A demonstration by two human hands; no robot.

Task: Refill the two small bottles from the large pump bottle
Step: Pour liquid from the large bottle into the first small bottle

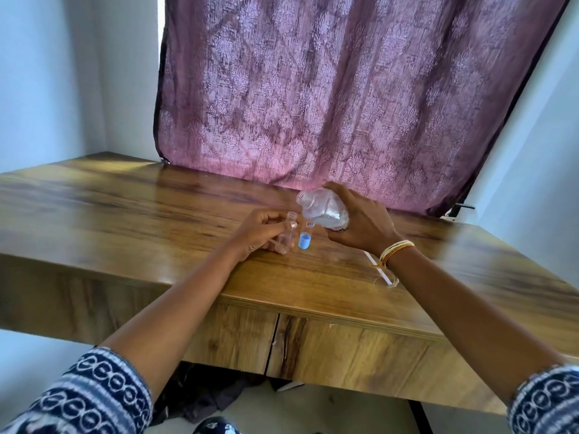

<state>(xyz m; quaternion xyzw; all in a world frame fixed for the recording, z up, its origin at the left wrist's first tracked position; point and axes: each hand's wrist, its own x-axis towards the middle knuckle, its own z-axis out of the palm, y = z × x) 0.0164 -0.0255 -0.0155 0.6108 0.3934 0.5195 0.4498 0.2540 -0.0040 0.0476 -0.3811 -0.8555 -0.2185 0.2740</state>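
Large bottle (324, 211): pump off, tipped on its side, open neck aimed left above the 2 small bottles, gripped by the right hand (360, 222).
Small bottle (288, 233): clear, uncapped, held upright by the left hand (260, 230) near the tabletop's (125, 208) middle.
Second small bottle (305, 236): just beside it, seemingly blue at its base.
Back edge: purple curtain (344, 89).

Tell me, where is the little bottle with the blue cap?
The little bottle with the blue cap is on the wooden table, near the middle of the head view, between the two hands and just below the big clear bottle tipped in the right hand.
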